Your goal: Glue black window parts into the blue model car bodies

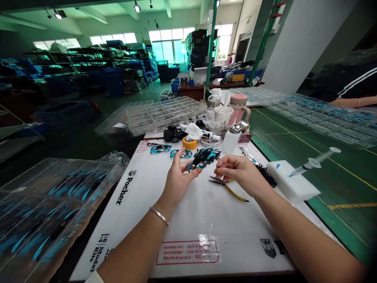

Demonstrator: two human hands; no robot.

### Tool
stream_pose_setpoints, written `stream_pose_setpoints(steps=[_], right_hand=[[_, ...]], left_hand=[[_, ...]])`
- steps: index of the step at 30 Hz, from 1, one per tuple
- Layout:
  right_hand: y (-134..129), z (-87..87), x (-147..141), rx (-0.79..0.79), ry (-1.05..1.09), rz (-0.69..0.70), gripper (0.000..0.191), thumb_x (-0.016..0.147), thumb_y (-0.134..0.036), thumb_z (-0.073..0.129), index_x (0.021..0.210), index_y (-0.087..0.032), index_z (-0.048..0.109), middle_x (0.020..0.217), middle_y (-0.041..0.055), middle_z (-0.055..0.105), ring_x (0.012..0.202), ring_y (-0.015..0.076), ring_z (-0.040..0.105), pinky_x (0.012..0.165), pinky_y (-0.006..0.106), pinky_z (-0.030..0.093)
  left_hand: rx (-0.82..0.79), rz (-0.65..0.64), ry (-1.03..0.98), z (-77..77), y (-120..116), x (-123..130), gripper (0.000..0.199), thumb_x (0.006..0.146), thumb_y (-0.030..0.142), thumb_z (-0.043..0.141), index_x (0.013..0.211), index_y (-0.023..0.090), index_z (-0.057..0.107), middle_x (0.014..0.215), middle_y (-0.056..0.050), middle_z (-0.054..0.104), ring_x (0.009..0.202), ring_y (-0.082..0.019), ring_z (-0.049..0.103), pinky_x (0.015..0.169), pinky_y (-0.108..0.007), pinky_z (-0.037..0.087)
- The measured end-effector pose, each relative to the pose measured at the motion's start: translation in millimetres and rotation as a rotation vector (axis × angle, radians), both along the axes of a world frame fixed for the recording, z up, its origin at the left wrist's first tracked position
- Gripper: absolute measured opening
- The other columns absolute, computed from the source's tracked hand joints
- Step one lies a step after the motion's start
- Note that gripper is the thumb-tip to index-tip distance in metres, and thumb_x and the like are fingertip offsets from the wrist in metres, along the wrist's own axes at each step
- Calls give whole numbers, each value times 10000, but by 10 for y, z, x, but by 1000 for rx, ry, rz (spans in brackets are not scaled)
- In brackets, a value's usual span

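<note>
The blue-and-black frame (209, 154) is held above the white printed desk (188, 220), toward its far half, gripped by the left hand (177, 175) between thumb and fingers. Its long axis slants from the left thumb up and away to the right; which end is its front cannot be determined. Its lower left part is partly covered by the fingers, and its far edge merges with a pile of black pieces (218, 153). The right hand (239, 169) is just right of the frame, thumb and index fingertips pinched together; whether they grip a small piece cannot be told. Just below them lie yellow-handled pliers (232, 192), tips pointing left, one handle partly hidden by the right hand. Beyond are two similar frames (160, 148), a yellow tape roll (190, 144) and a white bottle (231, 140). At right, a syringe (316, 162) leans in a white foam block (294, 181). The compartment tray (104, 177) at left is cut off and blurred. A person's striped sleeve (356, 80) is cut by the right edge.
</note>
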State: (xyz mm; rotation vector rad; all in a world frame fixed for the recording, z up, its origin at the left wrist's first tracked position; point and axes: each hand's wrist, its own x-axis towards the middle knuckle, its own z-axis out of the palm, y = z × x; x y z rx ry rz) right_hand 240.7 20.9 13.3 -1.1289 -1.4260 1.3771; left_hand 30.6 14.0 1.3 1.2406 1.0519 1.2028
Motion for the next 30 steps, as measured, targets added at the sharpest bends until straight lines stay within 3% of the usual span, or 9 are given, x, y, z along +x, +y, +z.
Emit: stream_pose_setpoints(steps=[4, 8, 18, 30], right_hand=[[-50, -102, -121, -41, 230, -95, 378, 606, -369, 871, 824, -173, 633, 695, 18, 668, 632, 138, 634, 548, 209, 489], [-58, -173, -181, -50, 327, -108, 339, 631, -355, 871, 805, -183, 636, 691, 11, 661, 641, 135, 625, 583, 223, 501], [-70, -230, -247, -70, 375, -184, 312, 639, -362, 870, 765, -181, 650, 713, -14, 609, 659, 87, 540, 624, 185, 457], [-49, -289, -256, -148, 426, -235, 366, 632, -417, 863, 751, -188, 602, 769, -18, 537, 713, 104, 497, 642, 204, 449]], left_hand=[[39, 5, 34, 32, -87, 81, 918, 734, 280, 803, 1480, 273, 268, 1205, -98, 662, 1068, -219, 634, 919, -343, 518], [72, 39, 61, 29, -130, 129, 925, 717, 284, 817, 1474, 281, 286, 1210, -94, 657, 1042, -208, 637, 879, -317, 540], [73, 86, 103, -8, -129, 200, 901, 707, 300, 825, 1456, 266, 326, 1188, -98, 667, 978, -188, 640, 851, -307, 551], [127, 138, 231, -50, -100, 232, 931, 668, 311, 853, 1449, 300, 346, 1167, -84, 670, 950, -212, 658, 723, -283, 565]])
